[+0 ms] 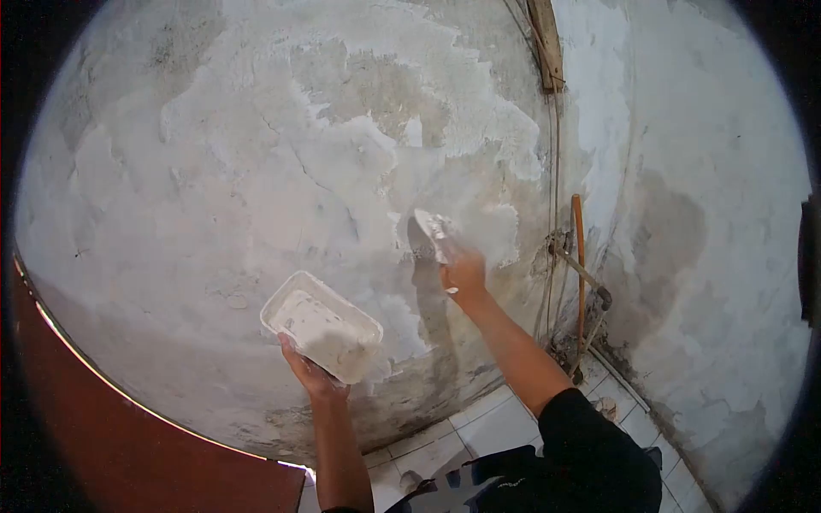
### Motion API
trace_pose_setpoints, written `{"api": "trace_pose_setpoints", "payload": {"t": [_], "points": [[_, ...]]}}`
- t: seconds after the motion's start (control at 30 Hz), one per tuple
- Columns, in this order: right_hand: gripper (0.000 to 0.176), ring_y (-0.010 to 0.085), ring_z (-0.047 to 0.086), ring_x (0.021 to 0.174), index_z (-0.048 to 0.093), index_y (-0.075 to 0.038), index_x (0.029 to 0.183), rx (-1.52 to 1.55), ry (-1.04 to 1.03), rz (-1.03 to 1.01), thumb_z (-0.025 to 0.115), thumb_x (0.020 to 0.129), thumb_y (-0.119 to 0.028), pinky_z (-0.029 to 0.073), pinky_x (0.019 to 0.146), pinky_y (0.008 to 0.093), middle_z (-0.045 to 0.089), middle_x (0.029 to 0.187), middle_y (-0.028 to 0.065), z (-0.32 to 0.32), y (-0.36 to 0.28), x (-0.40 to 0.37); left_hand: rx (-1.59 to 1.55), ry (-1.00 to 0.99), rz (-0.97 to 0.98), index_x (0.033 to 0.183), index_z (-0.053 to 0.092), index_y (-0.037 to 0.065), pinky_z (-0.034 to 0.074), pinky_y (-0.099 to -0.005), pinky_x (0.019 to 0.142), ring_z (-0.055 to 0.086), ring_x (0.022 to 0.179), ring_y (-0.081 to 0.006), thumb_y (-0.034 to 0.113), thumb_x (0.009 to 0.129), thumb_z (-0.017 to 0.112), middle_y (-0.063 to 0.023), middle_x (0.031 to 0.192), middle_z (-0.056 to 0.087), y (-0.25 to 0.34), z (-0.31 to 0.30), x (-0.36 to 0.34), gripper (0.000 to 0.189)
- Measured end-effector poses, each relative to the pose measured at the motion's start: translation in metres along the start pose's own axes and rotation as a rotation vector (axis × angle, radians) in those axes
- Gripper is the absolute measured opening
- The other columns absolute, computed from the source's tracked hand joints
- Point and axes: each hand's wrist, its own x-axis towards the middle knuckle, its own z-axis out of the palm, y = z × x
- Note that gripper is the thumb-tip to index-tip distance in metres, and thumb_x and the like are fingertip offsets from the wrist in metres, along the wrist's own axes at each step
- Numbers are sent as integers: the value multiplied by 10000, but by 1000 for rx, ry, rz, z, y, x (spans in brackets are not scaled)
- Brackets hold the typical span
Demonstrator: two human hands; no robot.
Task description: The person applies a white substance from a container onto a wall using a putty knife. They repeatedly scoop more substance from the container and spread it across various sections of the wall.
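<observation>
My left hand [313, 373] holds a white rectangular tub [363, 323] from below, its fingers wrapped round the near left side. White plaster paste [318, 323] coats the inside of the tub. Up and to the right, my right hand [464, 272] is closed round a putty knife [434, 229], whose handle is mostly hidden by the fingers. The blade carries white paste and is at the patchy wall [342, 171]; whether it touches cannot be told. A dab of paste sticks to my right hand near the wrist.
An orange pipe [579, 256] and a grey pipe [586, 275] stand in the wall corner, below a wooden strip [546, 43]. White floor tiles [500, 427] lie underneath. A reddish-brown surface [128, 453] fills the lower left.
</observation>
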Motion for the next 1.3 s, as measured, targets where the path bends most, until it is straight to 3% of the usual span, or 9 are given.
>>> {"api": "trace_pose_setpoints", "payload": {"t": [0.17, 0.3, 0.37, 0.43, 0.6, 0.83, 0.97, 1.03, 1.3], "points": [[388, 286, 632, 874, 625, -98, 1090, -218, -196, -40, 610, 703, -74, 522, 746, 412, 652, 999, 107, 100, 13, -125, 9, -107, 11, 1407, 306, 124, 472, -506, 932, 505, 1171, -300, 546, 945, 311, -110, 1326, 448, -9, -10, 0, 626], [359, 326, 625, 888, 616, -89, 1088, -122, -253, -94, 599, 731, -61, 514, 756, 442, 648, 1003, 151, 53, 14, -135, -25, 54, -91, 1384, 349, 130, 463, -504, 941, 507, 1165, -304, 561, 941, 302, -106, 1313, 460, -8, -10, -1, 620], [317, 372, 615, 881, 624, -71, 1084, -138, -625, 371, 578, 771, -59, 501, 746, 464, 646, 985, 187, 30, 22, -112, -41, 71, -117, 1375, 363, 132, 460, -507, 940, 506, 1163, -307, 564, 939, 299, -108, 1307, 464, -9, -10, -1, 617], [243, 405, 603, 850, 638, -35, 1018, 15, -122, 227, 572, 785, -62, 490, 722, 468, 639, 925, 209, 26, 40, -78, 16, 142, -104, 1372, 370, 132, 453, -508, 939, 498, 1162, -308, 567, 935, 307, -109, 1302, 466, -12, -15, 0, 619], [219, 407, 597, 812, 648, -19, 967, 108, 181, 478, 605, 757, -66, 485, 708, 462, 627, 855, 219, 5, 10, 20, 35, 138, -95, 1380, 357, 126, 444, -507, 946, 485, 1173, -307, 571, 931, 317, -111, 1308, 460, -10, -7, -6, 633], [540, 337, 602, 987, 541, -82, 1260, -98, -97, 0, 612, 725, -70, 495, 838, 428, 617, 1083, 162, 61, -39, -49, 82, 117, -81, 1411, 310, 127, 440, -535, 952, 462, 1206, -327, 576, 927, 314, -125, 1363, 404, -12, -8, -4, 660], [423, 331, 605, 1014, 624, -138, 1161, -87, -235, -48, 595, 745, -66, 508, 844, 408, 610, 1188, 103, 62, -18, -91, 44, 77, -40, 1406, 315, 124, 439, -546, 960, 474, 1197, -330, 567, 930, 316, -123, 1339, 433, -14, -13, -1, 650], [463, 344, 630, 928, 586, -93, 1205, -53, -702, 155, 600, 742, -63, 507, 819, 441, 651, 1020, 170, 56, -7, -88, 115, 43, 62, 1394, 318, 89, 477, -534, 936, 511, 1160, -321, 519, 931, 378, -144, 1315, 452, -14, -16, -1, 635], [312, 396, 612, 876, 648, -12, 1060, 185, 24, 486, 580, 758, -51, 495, 787, 438, 653, 962, 194, -12, 1, 9, 59, -11, 108, 1368, 309, 25, 549, -473, 862, 556, 1103, -305, 327, 845, 629, -183, 1286, 464, 7, -5, -6, 684]]}}
